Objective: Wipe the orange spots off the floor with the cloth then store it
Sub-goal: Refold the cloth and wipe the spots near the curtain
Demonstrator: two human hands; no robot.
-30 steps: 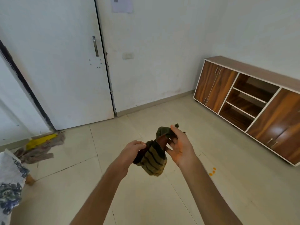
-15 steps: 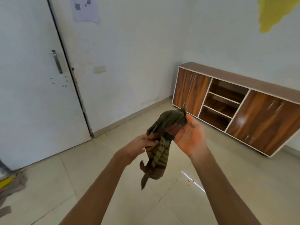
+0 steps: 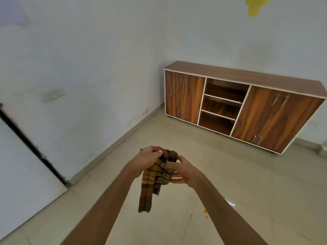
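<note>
While bunched, cloth (image 3: 155,175) between hands (image 3: 165,164).

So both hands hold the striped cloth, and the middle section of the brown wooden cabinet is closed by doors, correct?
Not quite. In the head view both hands do hold the striped cloth, but the middle section of the brown wooden cabinet is open shelving; doors close only its side sections.

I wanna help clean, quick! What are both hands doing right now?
Left hand: closed on the top of the striped cloth.
Right hand: also gripping the striped cloth, fingers curled round its side.
</note>
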